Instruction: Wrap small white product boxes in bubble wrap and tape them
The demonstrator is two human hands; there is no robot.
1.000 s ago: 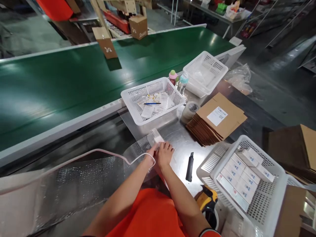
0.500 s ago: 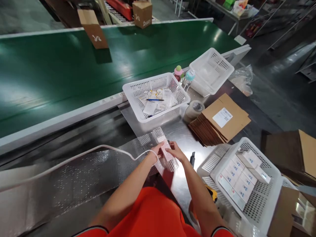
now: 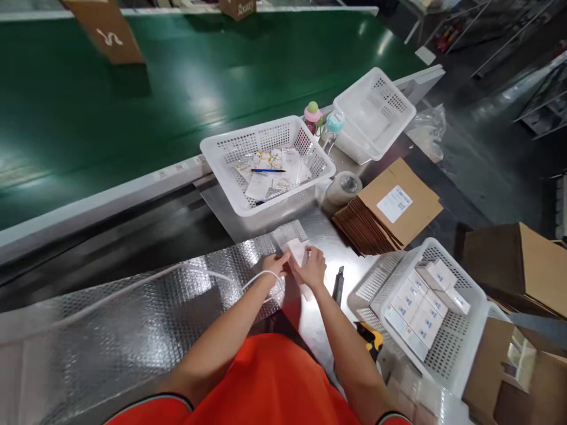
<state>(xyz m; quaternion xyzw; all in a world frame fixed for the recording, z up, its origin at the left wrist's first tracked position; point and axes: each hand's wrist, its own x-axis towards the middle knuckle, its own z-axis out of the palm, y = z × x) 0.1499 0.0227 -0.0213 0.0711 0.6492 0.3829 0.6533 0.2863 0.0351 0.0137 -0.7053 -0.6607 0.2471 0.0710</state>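
Over the near middle of the metal table (image 3: 315, 321), by the right end of a long strip of bubble wrap (image 3: 212, 283), a small white box (image 3: 296, 251) is grasped between two hands: the left hand (image 3: 277, 264) on its left side, the right hand (image 3: 312, 268) on its right. The step in hand seems to be lining the box up with the wrap; the next move calls for a steady, even hold. The box looks plain and blocky, no print visible, its near part hidden by fingers.
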